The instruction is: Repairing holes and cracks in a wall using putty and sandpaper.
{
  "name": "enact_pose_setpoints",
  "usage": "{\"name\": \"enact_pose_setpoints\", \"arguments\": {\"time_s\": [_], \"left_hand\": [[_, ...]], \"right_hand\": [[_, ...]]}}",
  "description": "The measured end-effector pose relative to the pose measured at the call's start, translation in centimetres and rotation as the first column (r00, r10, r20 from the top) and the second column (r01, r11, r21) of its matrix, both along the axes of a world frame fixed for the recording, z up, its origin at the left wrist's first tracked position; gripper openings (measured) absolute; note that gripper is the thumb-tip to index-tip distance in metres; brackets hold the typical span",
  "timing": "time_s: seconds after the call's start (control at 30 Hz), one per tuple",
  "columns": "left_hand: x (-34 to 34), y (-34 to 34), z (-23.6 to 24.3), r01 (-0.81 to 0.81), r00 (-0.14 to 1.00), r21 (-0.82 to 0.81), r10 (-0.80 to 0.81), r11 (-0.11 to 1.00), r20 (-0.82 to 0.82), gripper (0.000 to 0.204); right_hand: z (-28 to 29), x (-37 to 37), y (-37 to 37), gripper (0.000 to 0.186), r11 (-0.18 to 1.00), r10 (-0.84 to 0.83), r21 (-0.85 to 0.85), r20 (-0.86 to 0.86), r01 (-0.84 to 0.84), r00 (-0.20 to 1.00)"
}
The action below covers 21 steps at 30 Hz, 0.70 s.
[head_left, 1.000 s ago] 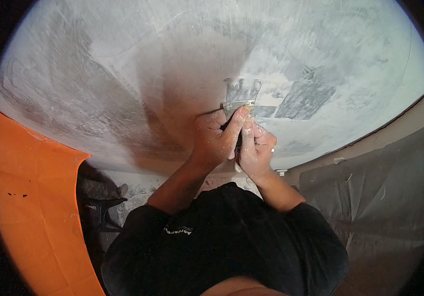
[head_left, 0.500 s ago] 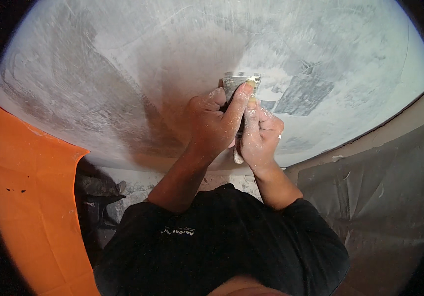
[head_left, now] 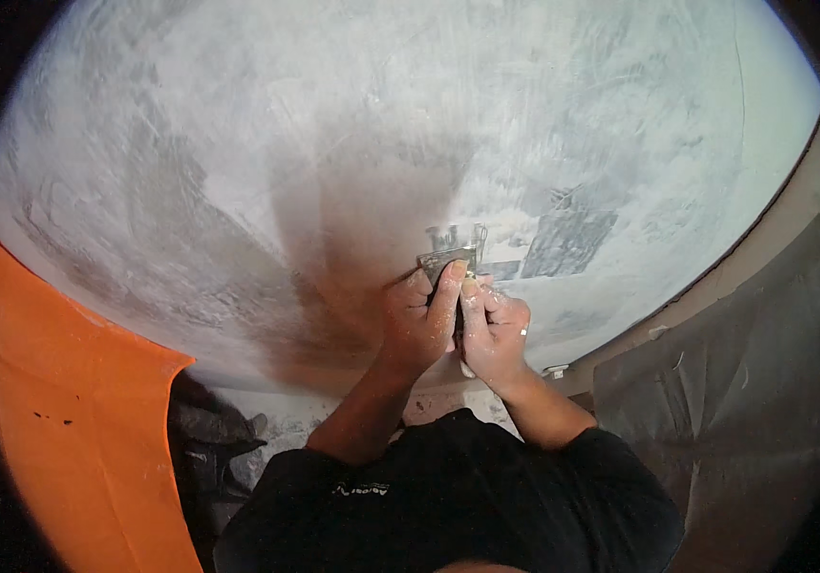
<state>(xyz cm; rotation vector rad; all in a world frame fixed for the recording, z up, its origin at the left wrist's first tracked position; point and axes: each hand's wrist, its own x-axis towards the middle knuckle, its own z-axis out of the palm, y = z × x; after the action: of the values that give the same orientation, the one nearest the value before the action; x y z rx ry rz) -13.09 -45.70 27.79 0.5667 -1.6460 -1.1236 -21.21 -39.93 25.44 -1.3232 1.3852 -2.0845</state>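
Note:
A scraper with a flat metal blade is held in both hands against the dusty grey-white wall surface. My left hand is closed round it, thumb laid along the blade. Beside it my right hand also grips the tool, with its thumb tip close to the left one. White dust coats the fingers of both. Most of the handle is hidden between my palms. Just beyond the blade's edge are freshly scraped-looking marks, and to the right lies a darker grey rectangular patch.
An orange sheet hangs at the left, with dark objects beside its edge. On the right stands a dark grey sheet along the wall's edge. A large shadow falls over the surface left of my hands.
My hands and the scraper sit lower in the picture, as does the patch; the view has shifted. The blade is now lower relative to the patch, and marks show above it.

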Motion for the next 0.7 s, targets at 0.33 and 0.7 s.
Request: {"name": "enact_pose_setpoints", "arguments": {"time_s": [0.33, 0.7], "left_hand": [[-0.3, 0.3, 0.5, -0.004, 0.984, 0.094, 0.021, 0.996, -0.179, 0.015], [-0.4, 0.1, 1.2, -0.031, 0.986, 0.078, 0.043, 0.996, -0.164, 0.014]], "right_hand": [[1.3, -0.5, 0.1, 0.033, 0.989, 0.136, 0.045, 0.038, -0.138, 0.99], [2.1, -0.2, -0.2, 0.037, 0.999, 0.053, -0.01, -0.061, -0.054, 0.997]]}}
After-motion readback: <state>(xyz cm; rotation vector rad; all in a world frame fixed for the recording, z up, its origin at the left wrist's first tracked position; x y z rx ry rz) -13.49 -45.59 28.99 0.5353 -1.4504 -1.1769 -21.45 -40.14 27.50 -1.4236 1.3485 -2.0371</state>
